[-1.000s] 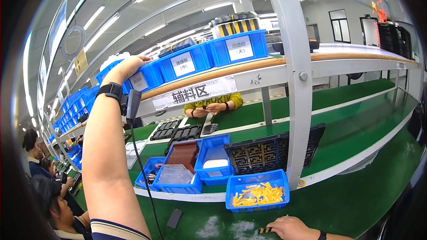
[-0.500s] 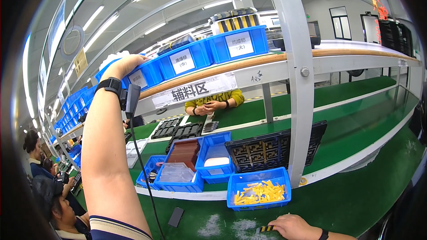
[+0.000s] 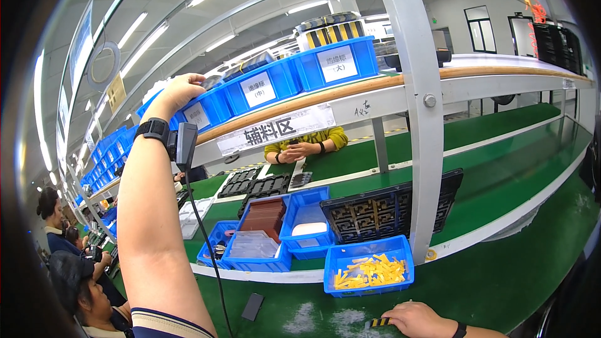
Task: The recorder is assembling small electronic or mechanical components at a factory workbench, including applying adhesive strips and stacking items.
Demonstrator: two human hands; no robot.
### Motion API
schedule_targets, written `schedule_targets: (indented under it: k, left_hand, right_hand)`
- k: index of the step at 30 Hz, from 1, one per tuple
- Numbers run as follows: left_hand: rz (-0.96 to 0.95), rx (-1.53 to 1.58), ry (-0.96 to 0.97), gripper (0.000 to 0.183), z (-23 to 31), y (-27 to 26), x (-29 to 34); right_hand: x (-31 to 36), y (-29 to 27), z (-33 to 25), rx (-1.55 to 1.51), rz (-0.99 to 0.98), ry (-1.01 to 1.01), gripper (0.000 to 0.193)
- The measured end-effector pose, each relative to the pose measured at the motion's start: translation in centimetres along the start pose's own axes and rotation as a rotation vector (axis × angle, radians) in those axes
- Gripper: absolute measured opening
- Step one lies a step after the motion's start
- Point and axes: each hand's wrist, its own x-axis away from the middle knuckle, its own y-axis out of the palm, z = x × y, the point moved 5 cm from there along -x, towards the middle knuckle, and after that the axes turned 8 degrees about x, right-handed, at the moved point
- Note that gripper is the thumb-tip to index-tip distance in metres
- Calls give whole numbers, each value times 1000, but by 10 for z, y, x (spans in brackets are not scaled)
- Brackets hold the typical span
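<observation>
My left hand [image 3: 181, 89] is raised to the shelf, over a blue bin [image 3: 211, 107] with a white label. Its fingers are bent together above the bin's rim; what they hold, if anything, is hidden. A black device with a cable [image 3: 186, 144] is strapped to that wrist. Down on the green bench, my right hand [image 3: 416, 319] pinches a short black-and-yellow striped strip [image 3: 379, 322] at its end. Beyond this hand stands a blue bin [image 3: 369, 290] holding many small yellow strips [image 3: 375, 270].
A white post [image 3: 418, 106] rises beside the yellow-strip bin, with a black tray [image 3: 369, 213] leaning behind it. More bins [image 3: 258, 264] hold brown sheets and clear plastic. A dark flat block [image 3: 252, 307] lies on the bench. Co-workers sit opposite [image 3: 300, 150] and at left [image 3: 72, 281].
My left hand has lifted slightly at the shelf bin, and more of its fingers show above the rim. My right hand keeps its pinch on the striped strip. The view has shifted a little.
</observation>
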Motion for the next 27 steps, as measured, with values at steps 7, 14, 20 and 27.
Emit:
schedule_targets:
  k: [7,14,20,27]
  left_hand:
    - [291,-176,236,70,20,-3,13]
    - [832,-373,562,65,51,-30,70]
    - [902,3,685,64,74,-25,169]
    - [425,-32,788,71,97,95,319]
  right_hand:
    - [-4,-2,1,-13,18,-11,16]
    - [0,-3,-1,-14,28,-16,15]
    - [4,5,0,-60,-3,-54,30]
    - [-6,-3,-3,194,138,-67,18]
